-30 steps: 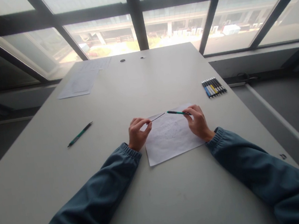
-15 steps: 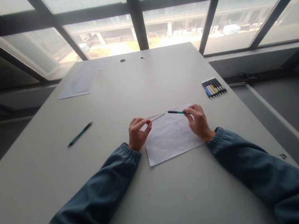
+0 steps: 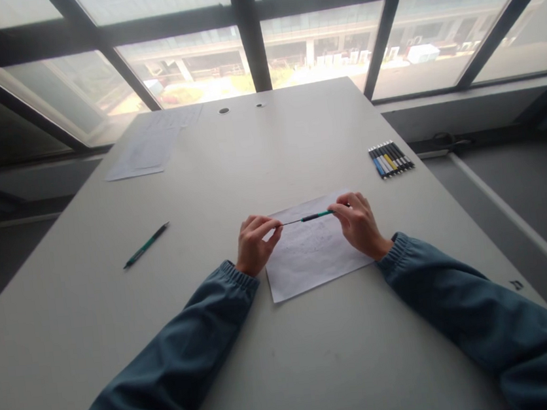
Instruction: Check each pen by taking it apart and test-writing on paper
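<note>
My left hand (image 3: 254,241) pinches a thin dark rod (image 3: 289,223), a pen refill by the look of it. My right hand (image 3: 357,223) pinches a green pen barrel (image 3: 317,216). The rod and the barrel lie in one line between the two hands, and the rod's end meets the barrel's open end. Both hands hover just above a white sheet of paper (image 3: 310,263) with a faint pencil drawing, which lies on the grey table (image 3: 291,361).
A second green pen (image 3: 146,246) lies on the table to the left. A row of several pens (image 3: 391,158) sits near the right edge. Loose sheets of paper (image 3: 149,150) lie at the far left. Two cable holes (image 3: 241,108) and windows are beyond.
The rod and the barrel were angled apart before. Now they are lined up and joined end to end, and my hands have come slightly closer together.
</note>
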Demonstrator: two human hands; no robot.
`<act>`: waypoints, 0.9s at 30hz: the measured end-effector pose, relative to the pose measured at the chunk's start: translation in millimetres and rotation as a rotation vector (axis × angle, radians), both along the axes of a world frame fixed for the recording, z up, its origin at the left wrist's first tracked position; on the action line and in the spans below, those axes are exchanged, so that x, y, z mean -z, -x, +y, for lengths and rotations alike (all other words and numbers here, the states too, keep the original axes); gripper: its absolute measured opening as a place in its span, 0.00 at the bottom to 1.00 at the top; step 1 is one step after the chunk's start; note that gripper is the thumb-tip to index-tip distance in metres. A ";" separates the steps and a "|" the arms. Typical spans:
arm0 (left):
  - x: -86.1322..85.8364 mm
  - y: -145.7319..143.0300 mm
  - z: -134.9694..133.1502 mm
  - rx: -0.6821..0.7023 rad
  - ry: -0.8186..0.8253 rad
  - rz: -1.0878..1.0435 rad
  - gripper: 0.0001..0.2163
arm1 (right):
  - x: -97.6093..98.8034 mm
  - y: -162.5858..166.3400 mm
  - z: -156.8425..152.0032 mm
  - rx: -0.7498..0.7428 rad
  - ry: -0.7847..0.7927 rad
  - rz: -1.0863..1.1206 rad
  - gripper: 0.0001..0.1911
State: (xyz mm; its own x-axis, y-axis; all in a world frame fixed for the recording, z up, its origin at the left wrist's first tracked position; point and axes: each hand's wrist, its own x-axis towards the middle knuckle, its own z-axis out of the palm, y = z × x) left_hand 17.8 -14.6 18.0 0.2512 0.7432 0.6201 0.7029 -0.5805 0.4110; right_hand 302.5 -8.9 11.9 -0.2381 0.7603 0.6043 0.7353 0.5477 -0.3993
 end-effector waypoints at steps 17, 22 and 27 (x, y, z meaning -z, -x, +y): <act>0.0 -10.2 -3.5 0.218 0.053 -0.151 0.03 | -1.4 8.0 -5.8 -0.200 -0.009 -0.044 0.11; -1.4 -10.3 -2.8 0.185 0.068 -0.200 0.04 | -2.5 10.0 -7.1 -0.244 0.024 -0.038 0.09; -1.3 -9.4 -2.5 0.188 0.076 -0.240 0.05 | -3.1 9.9 -7.0 -0.293 0.020 -0.033 0.09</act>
State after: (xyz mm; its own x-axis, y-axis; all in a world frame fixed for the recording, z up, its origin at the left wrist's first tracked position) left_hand 27.1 -17.0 19.2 0.2423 0.7438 0.6229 0.4639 -0.6527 0.5990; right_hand 292.6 -15.9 15.1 -0.4682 0.6682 0.5782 0.5597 0.7306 -0.3911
